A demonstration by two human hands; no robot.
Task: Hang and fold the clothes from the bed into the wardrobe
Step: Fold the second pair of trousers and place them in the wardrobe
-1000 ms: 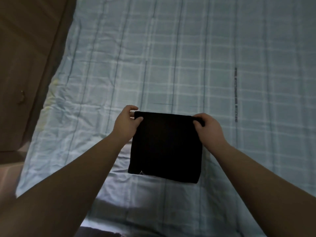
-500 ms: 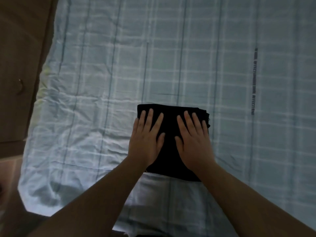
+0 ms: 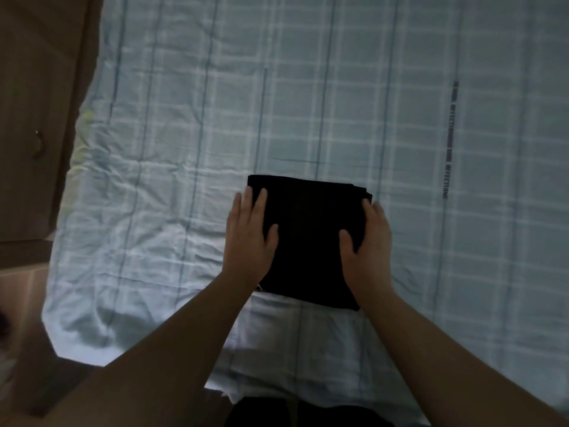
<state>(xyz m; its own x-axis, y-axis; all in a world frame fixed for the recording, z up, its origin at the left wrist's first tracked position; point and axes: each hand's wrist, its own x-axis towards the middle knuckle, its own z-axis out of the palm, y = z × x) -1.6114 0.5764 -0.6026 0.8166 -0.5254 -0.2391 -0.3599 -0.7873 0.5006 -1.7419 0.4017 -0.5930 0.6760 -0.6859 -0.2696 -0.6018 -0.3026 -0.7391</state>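
Observation:
A black garment [image 3: 308, 235], folded into a thick square, lies on the near part of the bed [image 3: 338, 103]. My left hand [image 3: 249, 238] lies flat across its left edge, fingers spread, thumb and forefinger on the cloth. On the opposite edge my right hand [image 3: 369, 245] rests the same way, with its thumb on top and its outer fingers over the sheet beside the fold. Neither hand has lifted the garment. No other clothes show on the bed.
The bed has a pale blue checked sheet, wrinkled at the near left. A brown wooden wardrobe door [image 3: 30, 87] with a small knob [image 3: 38, 143] stands along the left. The bed's near edge runs below my forearms.
A second ago both hands pinched the garment's far corners. Then they pressed flat on its top. Now they have slid apart to its left and right edges.

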